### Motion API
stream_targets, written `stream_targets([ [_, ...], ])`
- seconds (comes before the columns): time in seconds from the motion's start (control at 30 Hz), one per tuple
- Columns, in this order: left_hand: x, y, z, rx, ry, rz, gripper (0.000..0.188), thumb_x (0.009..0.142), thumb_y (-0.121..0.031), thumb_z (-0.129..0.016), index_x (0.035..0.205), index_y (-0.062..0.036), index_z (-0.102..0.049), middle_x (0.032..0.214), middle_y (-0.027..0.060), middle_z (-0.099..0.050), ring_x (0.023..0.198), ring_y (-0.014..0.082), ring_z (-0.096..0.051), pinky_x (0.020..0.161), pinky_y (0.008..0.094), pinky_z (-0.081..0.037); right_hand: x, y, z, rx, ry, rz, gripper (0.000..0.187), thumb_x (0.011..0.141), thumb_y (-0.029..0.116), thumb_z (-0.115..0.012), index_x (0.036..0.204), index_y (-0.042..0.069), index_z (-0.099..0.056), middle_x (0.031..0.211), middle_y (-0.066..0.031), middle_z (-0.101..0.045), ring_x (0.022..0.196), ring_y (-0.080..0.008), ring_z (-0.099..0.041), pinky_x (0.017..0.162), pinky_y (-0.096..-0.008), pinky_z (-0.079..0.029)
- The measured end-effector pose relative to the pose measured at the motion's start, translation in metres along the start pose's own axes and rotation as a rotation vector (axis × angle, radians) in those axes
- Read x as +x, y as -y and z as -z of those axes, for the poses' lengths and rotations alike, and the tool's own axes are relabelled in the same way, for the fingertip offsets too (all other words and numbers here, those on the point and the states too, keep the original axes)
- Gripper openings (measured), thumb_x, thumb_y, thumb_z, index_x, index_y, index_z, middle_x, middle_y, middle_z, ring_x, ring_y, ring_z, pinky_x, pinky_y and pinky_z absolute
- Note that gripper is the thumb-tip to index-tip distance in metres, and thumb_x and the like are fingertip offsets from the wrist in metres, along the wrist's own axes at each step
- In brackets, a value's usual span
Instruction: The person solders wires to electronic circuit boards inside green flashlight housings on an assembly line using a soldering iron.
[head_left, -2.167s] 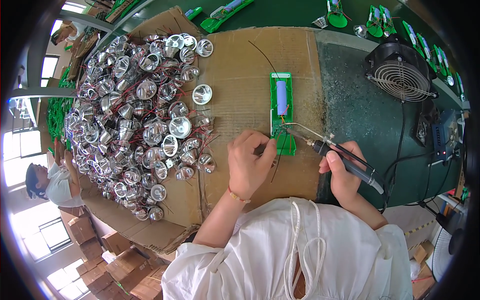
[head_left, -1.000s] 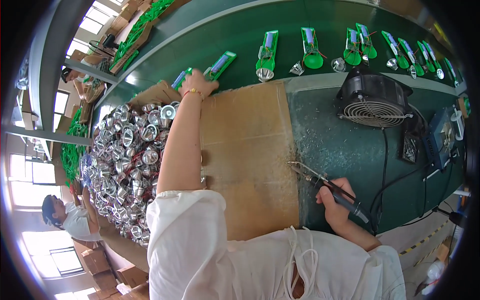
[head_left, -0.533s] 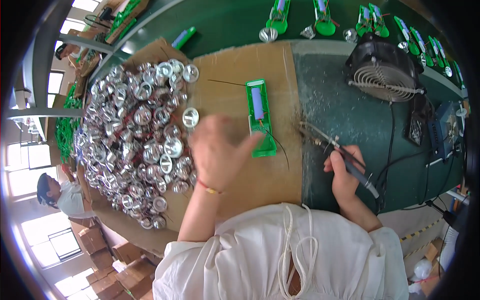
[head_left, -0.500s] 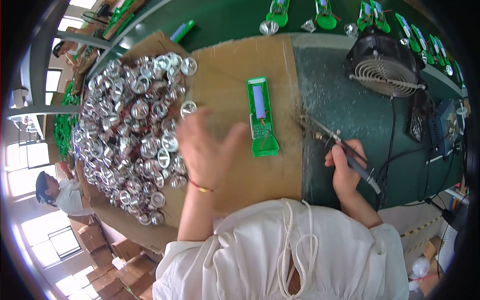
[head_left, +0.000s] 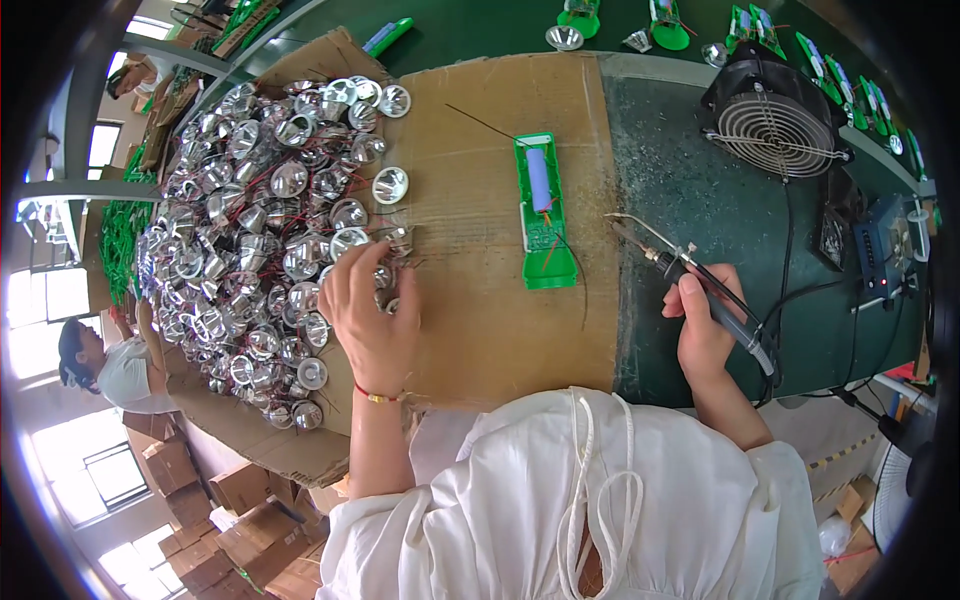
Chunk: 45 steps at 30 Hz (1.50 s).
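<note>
My left hand (head_left: 368,318) is at the right edge of a heap of silver lamp reflectors (head_left: 290,180), thumb and fingers apart. Its fingertips reach a reflector (head_left: 396,240), with no firm grip visible. In my right hand (head_left: 705,318) is a soldering iron (head_left: 728,318), with a thin wire guide along it and its tip pointing up and left. Between the hands lies an open green lamp housing (head_left: 549,268) holding a purple cylindrical battery (head_left: 539,180), a small circuit board and loose red and black wires.
Brown cardboard (head_left: 470,340) lies under the housing. At the right stand a black fan (head_left: 775,125) with a wire grille and a blue control box (head_left: 882,250) with cables. More green housings (head_left: 668,32) line the back. Other people are at the left.
My left hand has moved left and down onto the edge of the reflector heap, its fingers curling in. My right hand still holds the iron. The view has shifted slightly.
</note>
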<state>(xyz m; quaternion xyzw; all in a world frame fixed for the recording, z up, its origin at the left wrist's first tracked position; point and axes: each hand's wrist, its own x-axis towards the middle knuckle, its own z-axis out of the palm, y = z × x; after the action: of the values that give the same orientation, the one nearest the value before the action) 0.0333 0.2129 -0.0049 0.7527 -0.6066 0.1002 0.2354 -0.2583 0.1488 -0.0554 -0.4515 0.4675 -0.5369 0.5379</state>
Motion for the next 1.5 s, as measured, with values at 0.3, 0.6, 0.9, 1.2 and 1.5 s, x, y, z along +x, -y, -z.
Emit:
stream_targets([
  [0.3,0.003,0.002,-0.006,0.235,0.152,0.031,0.053,0.063,-0.019,-0.067,0.112,-0.0113,-0.048,0.118,0.0092,-0.04,0.118,0.0293,-0.033,0.092,0.0504,-0.024,-0.007,0.006,-0.005,-0.031,0.041,-0.003,0.011,0.082,0.008,-0.056,0.084,0.0,-0.048,0.063,-0.0077,-0.056,0.051,-0.0099,-0.052,0.049,-0.0213,-0.044],
  [0.6,0.015,0.016,-0.011,0.293,0.07,0.081,0.049,0.057,-0.028,-0.077,0.101,-0.0172,-0.059,0.12,0.0084,-0.042,0.118,0.0278,-0.035,0.094,0.0508,-0.023,-0.008,0.003,-0.008,-0.032,0.048,-0.022,0.012,0.082,0.007,-0.057,0.085,0.0,-0.048,0.064,-0.0082,-0.056,0.051,-0.01,-0.052,0.049,-0.0216,-0.045],
  [0.9,0.015,0.032,-0.005,0.325,0.054,0.083,0.029,0.067,-0.018,-0.068,0.095,-0.0159,-0.062,0.113,0.0047,-0.048,0.114,0.0277,-0.039,0.09,0.0485,-0.026,-0.007,0.003,-0.012,-0.027,0.068,-0.048,0.012,0.082,0.008,-0.057,0.085,0.0,-0.049,0.064,-0.0085,-0.056,0.051,-0.01,-0.052,0.049,-0.0214,-0.045],
  [1.2,0.022,0.019,0.001,-0.348,-0.174,0.23,0.007,0.074,-0.008,-0.064,0.078,-0.0027,-0.063,0.081,0.0069,-0.063,0.088,0.027,-0.059,0.079,0.0349,-0.042,-0.008,0.008,-0.008,-0.05,0.082,-0.021,0.013,0.081,0.007,-0.058,0.086,-0.001,-0.048,0.065,-0.0088,-0.057,0.053,-0.0106,-0.054,0.05,-0.0223,-0.046],
  [1.5,-0.011,-0.06,-0.046,-0.678,0.253,0.295,0.009,0.076,-0.012,-0.063,0.074,-0.0039,-0.064,0.071,0.0093,-0.06,0.067,0.0256,-0.054,0.063,0.0354,-0.042,-0.011,0.013,-0.02,-0.097,0.219,0.045,0.015,0.08,0.006,-0.057,0.086,-0.001,-0.046,0.066,-0.0089,-0.055,0.053,-0.011,-0.054,0.048,-0.0231,-0.045],
])
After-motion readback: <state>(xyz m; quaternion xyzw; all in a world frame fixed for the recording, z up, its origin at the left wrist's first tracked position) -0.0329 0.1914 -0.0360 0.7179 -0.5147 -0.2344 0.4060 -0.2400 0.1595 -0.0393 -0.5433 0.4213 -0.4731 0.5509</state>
